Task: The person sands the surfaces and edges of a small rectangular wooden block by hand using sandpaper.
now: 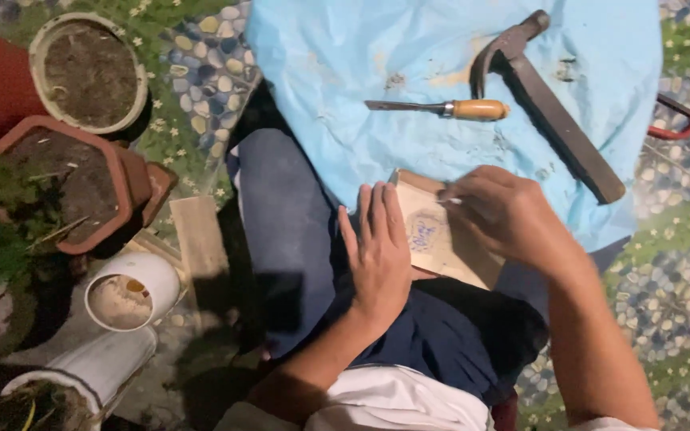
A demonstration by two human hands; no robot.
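A small flat wooden board (434, 233) with a blue drawn mark rests on my lap, over dark blue trousers. My left hand (377, 251) lies flat with fingers together, pressing the board's left edge. My right hand (505, 211) is curled over the board's upper right part and pinches a thin pale stick, perhaps a pencil (453, 200). Beyond the board, on a light blue cloth (345, 64), lie a chisel with a wooden handle (449, 108) and a dark metal hammer-like tool (549, 104).
Terracotta pots (81, 179) and a round pot with soil (89, 72) stand at the left, beside white pipe pieces (129, 291). A loose wood strip (197, 235) lies by my leg. A red-framed saw (680, 124) shows at the right edge. Patterned ground surrounds everything.
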